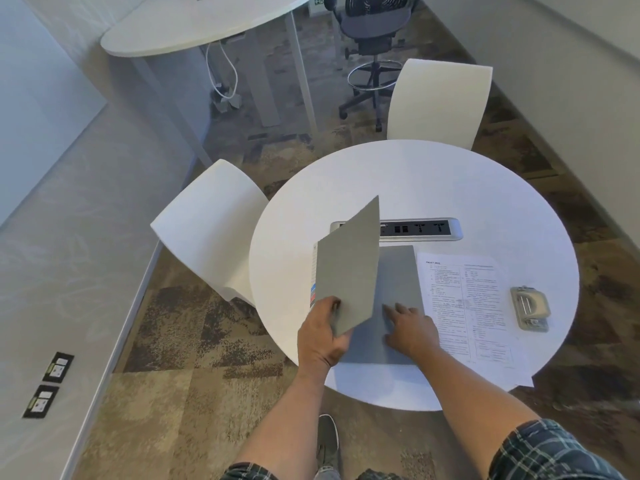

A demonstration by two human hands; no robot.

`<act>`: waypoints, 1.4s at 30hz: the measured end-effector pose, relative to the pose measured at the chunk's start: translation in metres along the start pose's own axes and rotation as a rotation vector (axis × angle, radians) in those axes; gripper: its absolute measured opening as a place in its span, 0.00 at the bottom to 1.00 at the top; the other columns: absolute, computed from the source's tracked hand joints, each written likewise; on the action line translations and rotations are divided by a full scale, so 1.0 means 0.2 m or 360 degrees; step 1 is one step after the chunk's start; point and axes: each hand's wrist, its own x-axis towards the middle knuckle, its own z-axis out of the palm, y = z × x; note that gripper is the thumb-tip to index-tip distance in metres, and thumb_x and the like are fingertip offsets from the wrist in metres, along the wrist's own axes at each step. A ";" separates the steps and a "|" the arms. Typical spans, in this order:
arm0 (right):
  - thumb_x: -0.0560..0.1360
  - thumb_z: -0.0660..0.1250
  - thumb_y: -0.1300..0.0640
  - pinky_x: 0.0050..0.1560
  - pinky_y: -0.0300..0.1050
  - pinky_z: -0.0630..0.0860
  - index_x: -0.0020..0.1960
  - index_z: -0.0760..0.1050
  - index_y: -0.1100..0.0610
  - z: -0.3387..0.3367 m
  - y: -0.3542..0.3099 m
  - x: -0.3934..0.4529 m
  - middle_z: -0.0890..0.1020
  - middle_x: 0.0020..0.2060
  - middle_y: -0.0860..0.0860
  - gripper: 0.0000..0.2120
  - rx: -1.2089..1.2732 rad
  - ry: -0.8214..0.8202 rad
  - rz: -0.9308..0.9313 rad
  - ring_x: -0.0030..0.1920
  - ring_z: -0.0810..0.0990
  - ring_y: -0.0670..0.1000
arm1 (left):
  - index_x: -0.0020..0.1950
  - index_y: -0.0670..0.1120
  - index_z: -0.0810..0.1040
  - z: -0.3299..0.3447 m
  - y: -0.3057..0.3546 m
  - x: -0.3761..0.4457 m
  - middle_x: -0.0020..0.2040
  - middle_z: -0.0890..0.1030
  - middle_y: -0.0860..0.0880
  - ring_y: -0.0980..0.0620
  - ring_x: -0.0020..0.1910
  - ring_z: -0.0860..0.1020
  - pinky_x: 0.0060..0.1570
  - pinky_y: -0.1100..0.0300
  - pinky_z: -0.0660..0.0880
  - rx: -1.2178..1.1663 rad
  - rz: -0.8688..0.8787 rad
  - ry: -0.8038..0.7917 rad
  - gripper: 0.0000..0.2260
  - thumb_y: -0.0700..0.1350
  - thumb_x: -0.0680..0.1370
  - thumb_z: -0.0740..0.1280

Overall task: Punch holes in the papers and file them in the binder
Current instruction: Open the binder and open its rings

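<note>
A grey binder (398,289) lies on the round white table (415,181) near its front edge. My left hand (320,336) grips the lower corner of its front cover (348,268), which stands lifted and half open. A white edge with coloured tabs (313,289) shows behind the cover. My right hand (412,329) rests flat, fingers spread, on the lying grey half. Printed papers (481,306) lie to the right of the binder, touching its edge. A beige hole punch (530,308) stands further right, next to the papers.
A socket panel (420,229) is set into the table's middle, just behind the binder. Two white chairs (211,226) (440,102) stand at the left and far sides. A long white desk (194,26) and a dark office chair (374,36) are beyond.
</note>
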 end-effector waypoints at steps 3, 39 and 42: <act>0.78 0.65 0.39 0.68 0.57 0.71 0.81 0.56 0.47 0.02 -0.02 0.00 0.58 0.82 0.54 0.36 -0.0265 -0.0031 -0.0020 0.77 0.64 0.58 | 0.58 0.50 0.77 -0.05 -0.03 0.02 0.50 0.83 0.53 0.54 0.48 0.83 0.44 0.57 0.82 -0.0311 -0.0129 0.0211 0.23 0.66 0.73 0.66; 0.74 0.69 0.61 0.67 0.52 0.74 0.84 0.49 0.50 -0.04 -0.31 0.23 0.64 0.80 0.51 0.45 -0.0384 -0.0240 -0.0319 0.77 0.67 0.54 | 0.80 0.62 0.54 0.00 -0.39 0.25 0.84 0.38 0.51 0.34 0.80 0.34 0.71 0.22 0.41 0.0817 -0.0526 -0.0976 0.31 0.46 0.80 0.62; 0.72 0.69 0.54 0.55 0.50 0.78 0.80 0.57 0.50 -0.08 -0.37 0.29 0.80 0.63 0.53 0.39 -0.0384 -0.0183 -0.0242 0.63 0.80 0.57 | 0.79 0.66 0.54 0.01 -0.39 0.27 0.83 0.37 0.56 0.37 0.80 0.31 0.69 0.23 0.36 0.0594 -0.0575 -0.0957 0.37 0.45 0.76 0.67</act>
